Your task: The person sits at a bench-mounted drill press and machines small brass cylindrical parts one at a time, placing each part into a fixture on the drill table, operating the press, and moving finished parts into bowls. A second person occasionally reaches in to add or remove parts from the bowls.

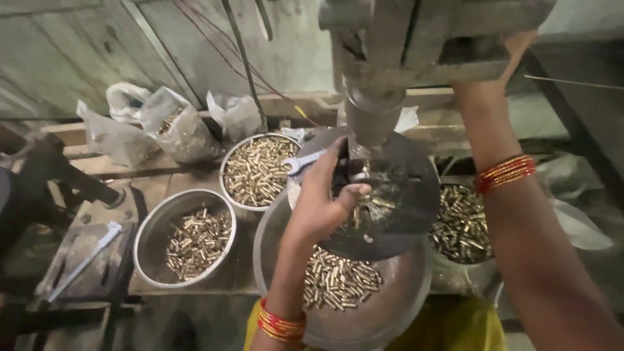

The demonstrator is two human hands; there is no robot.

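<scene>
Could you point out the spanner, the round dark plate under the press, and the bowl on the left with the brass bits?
Silver open-ended spanner (300, 162): head view, on its jaw end.
Round dark metal plate (406, 195): head view, on its bare right half.
Left round steel bowl (151, 229): head view, on its bare inner wall.

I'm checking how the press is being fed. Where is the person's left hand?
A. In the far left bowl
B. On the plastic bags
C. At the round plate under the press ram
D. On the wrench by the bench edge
C: the left hand rests at the round plate, fingers beside the press ram.
</scene>
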